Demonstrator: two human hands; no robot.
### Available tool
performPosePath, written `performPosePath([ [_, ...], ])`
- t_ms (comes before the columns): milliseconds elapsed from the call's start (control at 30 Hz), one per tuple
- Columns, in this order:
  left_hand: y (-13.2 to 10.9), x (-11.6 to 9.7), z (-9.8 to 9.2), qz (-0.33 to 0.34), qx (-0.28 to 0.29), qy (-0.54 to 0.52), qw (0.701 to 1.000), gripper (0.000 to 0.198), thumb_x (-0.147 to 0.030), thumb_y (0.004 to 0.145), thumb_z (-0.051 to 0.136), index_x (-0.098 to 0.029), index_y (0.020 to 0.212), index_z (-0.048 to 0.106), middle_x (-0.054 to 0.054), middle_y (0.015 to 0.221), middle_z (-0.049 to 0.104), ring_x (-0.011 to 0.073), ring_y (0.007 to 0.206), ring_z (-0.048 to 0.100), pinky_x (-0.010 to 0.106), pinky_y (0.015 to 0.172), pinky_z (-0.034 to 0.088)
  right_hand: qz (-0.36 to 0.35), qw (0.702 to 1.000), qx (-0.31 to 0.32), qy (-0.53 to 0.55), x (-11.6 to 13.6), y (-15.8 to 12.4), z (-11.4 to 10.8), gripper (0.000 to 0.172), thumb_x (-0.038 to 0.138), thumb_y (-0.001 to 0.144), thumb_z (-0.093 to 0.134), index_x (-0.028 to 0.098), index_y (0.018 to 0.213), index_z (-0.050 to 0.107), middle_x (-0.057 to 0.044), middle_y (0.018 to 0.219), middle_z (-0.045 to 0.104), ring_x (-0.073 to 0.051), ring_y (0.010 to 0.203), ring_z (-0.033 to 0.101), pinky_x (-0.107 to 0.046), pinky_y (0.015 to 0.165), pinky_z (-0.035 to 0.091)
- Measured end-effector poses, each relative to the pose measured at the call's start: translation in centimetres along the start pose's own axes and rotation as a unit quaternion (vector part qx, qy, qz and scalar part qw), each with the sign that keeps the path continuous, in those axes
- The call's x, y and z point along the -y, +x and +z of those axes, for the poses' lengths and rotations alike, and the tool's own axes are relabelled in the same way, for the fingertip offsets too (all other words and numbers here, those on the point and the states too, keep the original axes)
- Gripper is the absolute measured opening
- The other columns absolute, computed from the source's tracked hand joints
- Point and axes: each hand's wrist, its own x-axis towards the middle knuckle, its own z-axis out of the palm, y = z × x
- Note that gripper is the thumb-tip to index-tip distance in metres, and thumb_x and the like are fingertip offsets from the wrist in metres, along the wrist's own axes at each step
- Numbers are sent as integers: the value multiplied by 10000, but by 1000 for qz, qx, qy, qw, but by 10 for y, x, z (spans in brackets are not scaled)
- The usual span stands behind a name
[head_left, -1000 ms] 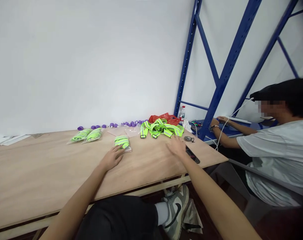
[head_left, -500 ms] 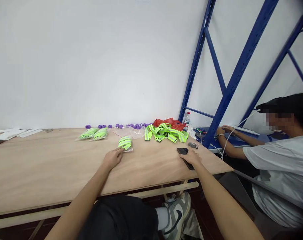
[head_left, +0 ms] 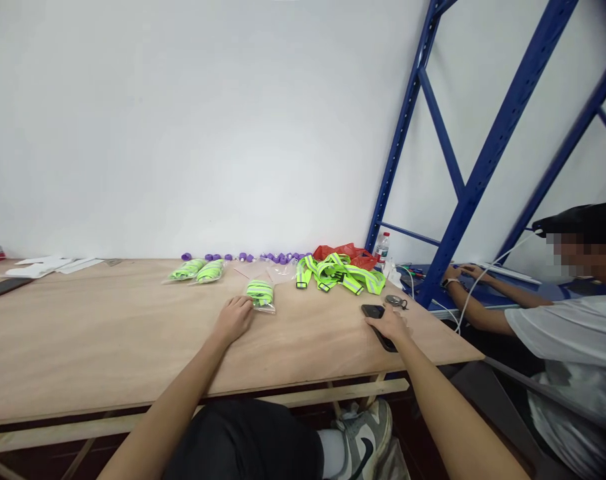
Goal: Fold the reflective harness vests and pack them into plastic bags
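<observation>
Fingers point(head_left: 245, 305) of the left hand point(head_left: 235, 317) lie flat and a little apart on the table point(head_left: 107, 347). Their tips touch the near edge of a small clear bag point(head_left: 261, 293) with a folded green strap inside. They hold nothing.

At the far left of the table lie some white papers point(head_left: 37, 267). Next comes one filled bag point(head_left: 186, 270), with a second filled bag point(head_left: 210, 271) just beside it, both on the far side. A row of little purple pieces point(head_left: 243, 257) runs along the wall. To the right of the small clear bag is a heap of loose green straps point(head_left: 340, 272), and a red plastic bag point(head_left: 343, 251) sits behind the heap.

Three straps look packed and the heap is not in bags, so I think the work is only partly done.

Near the right edge of the table, the right hand point(head_left: 389, 325) rests on a black phone point(head_left: 371, 311). Its fingers lie over the phone, and I cannot tell if they grip it. A small round dark thing point(head_left: 395, 301) lies just beyond.

A bottle point(head_left: 381, 245) by the blue rack point(head_left: 483, 167) has a red label, too small to read. Another person's hand point(head_left: 463, 272) rests on a shelf at the far right.

Under the table, a grey shoe point(head_left: 365, 433) shows a black curved tick, like the Nike mark. No words can be read anywhere.
</observation>
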Motion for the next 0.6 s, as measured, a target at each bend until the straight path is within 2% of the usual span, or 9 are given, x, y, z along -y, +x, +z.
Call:
performPosePath([
  [200, -1, -2, -8, -38, -52, -19, 998, 266, -212, 959, 410, -216, 1027, 667, 112, 1256, 645, 263, 1196, 565, 428, 1025, 435, -7, 1000, 5, -8, -2, 5, 3, 813, 558, 790, 596, 190, 1477, 364, -203, 1425, 538, -404, 1316, 492, -534, 1002, 424],
  [300, -1, -4, -6, 2, -15, 0, 1000, 284, -230, 916, 488, -218, 1146, 654, 118, 1334, 604, 282, 1261, 528, 469, 1109, 370, -15, 1000, -1, -7, -5, 7, 5, 844, 573, 782, 600, 178, 1486, 353, -210, 1429, 538, -418, 1311, 493, -542, 990, 429],
  [400, 0, -7, -1, 28, 22, 9, 999, 477, -172, 860, 524, -213, 1331, 586, 131, 1477, 496, 288, 1395, 421, 499, 1194, 258, -14, 1000, -8, -4, -5, 6, 6, 852, 590, 786, 592, 178, 1492, 352, -219, 1421, 543, -430, 1308, 494, -550, 987, 431],
  [500, 4, -6, 5, 31, 36, 3, 999, 600, -107, 854, 492, -226, 1441, 518, 111, 1581, 374, 277, 1475, 316, 496, 1214, 227, -10, 1000, -4, -13, -3, 5, 7, 834, 575, 802, 580, 177, 1498, 349, -219, 1424, 538, -430, 1325, 478, -555, 1023, 407],
  [600, 9, 0, 10, 36, 59, -15, 998, 566, -76, 882, 447, -254, 1405, 574, 80, 1546, 441, 254, 1461, 353, 465, 1215, 251, -8, 999, 2, -33, 0, 6, 8, 808, 548, 831, 551, 176, 1512, 324, -220, 1468, 494, -427, 1365, 433, -570, 1059, 376],
])
